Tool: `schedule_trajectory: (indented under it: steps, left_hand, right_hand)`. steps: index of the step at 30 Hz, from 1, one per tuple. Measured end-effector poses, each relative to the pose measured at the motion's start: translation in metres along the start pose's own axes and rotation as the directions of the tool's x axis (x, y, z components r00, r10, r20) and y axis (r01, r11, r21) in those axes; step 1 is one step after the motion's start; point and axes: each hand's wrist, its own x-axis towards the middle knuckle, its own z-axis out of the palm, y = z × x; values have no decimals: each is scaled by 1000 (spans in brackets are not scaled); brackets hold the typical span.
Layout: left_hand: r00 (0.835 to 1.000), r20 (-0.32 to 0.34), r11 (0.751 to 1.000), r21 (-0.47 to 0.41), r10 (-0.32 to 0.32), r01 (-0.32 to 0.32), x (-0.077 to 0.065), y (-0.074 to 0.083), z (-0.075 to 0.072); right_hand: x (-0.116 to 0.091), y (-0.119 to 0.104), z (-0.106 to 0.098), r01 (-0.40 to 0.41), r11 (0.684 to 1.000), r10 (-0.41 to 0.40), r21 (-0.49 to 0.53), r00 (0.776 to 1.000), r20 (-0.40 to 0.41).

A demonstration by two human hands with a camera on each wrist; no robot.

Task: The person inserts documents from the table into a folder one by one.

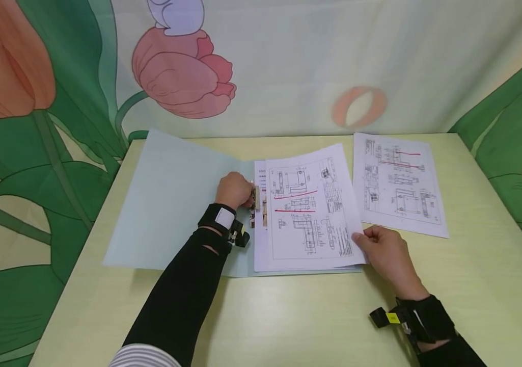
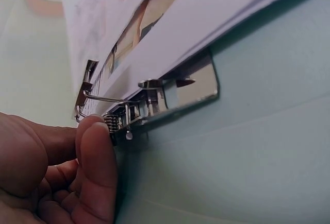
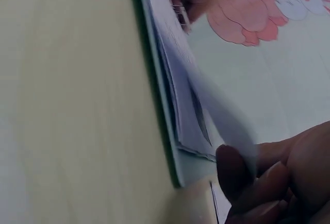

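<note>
A pale blue folder (image 1: 178, 204) lies spread on the table with a metal spring clip (image 1: 253, 204) along its spine. My left hand (image 1: 234, 189) pinches the clip between thumb and fingertips; the left wrist view shows the fingertips at the clip's coiled spring (image 2: 111, 122). Over the stack in the folder lies a sheet with a technical drawing (image 1: 308, 204), two red lines on it. My right hand (image 1: 391, 257) pinches this sheet's lower right corner, and in the right wrist view the sheet (image 3: 227, 113) bows up from the papers below.
To the right, partly beyond the top sheet, a second drawing sheet (image 1: 400, 186) with red lines lies on the light wooden table (image 1: 297, 316). Behind the table hangs a curtain (image 1: 288, 66) printed with flowers. Each wrist carries a strapped camera.
</note>
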Motion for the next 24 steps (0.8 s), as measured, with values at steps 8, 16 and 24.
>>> schedule_trajectory:
  steps: [8, 16, 24]
  left_hand:
    - [1000, 1, 1000, -14, 4, -4, 5, -2, 2]
    - [1000, 7, 1000, -5, -9, 9, 5, -2, 3]
    - [1000, 10, 1000, 4, -23, 23, 8, 0, 2]
  right_hand:
    - [-4, -5, 5, 60, 992, -59, -113, 998, 11]
    - [-5, -11, 13, 84, 989, -80, -126, 996, 33]
    - [-5, -12, 14, 100, 987, -97, -129, 995, 28]
